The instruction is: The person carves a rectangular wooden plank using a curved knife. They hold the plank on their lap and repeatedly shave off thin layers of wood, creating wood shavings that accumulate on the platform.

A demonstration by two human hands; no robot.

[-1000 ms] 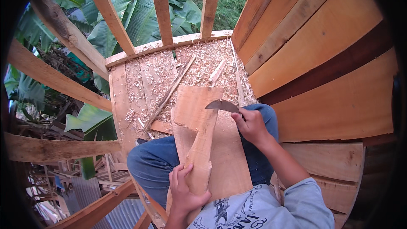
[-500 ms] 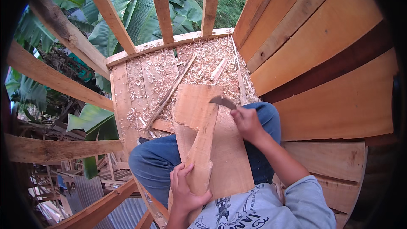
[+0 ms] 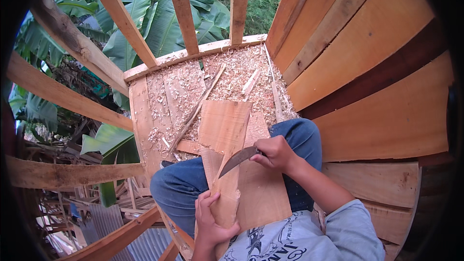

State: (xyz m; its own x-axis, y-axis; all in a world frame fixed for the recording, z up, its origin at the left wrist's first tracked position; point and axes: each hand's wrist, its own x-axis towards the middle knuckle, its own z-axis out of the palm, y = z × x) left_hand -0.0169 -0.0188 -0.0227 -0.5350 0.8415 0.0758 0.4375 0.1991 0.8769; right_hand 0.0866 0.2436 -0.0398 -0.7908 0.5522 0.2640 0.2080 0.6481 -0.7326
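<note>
My right hand (image 3: 276, 154) is closed round the handle of a curved-blade knife (image 3: 239, 160). Its dark blade reaches left across a paddle-shaped piece of wood (image 3: 224, 125), with the tip over the narrow part. That piece is broad at its far end and narrows toward me. My left hand (image 3: 212, 221) grips the narrow near end, fingers over the left edge and thumb on the right. Beneath it, a wide flat board (image 3: 265, 188) lies across my lap.
Wood shavings cover much of the plank floor (image 3: 169, 84). A long thin stick (image 3: 200, 97) and a short offcut (image 3: 251, 81) lie among them. Upright slats (image 3: 181, 12) stand along the far and left edges, banana leaves beyond. A plank wall (image 3: 367, 53) closes the right side.
My right hand has brought the knife nearer to me, from the wood's far end down to its narrow part, and the blade shows more fully. My left hand keeps its grip.
</note>
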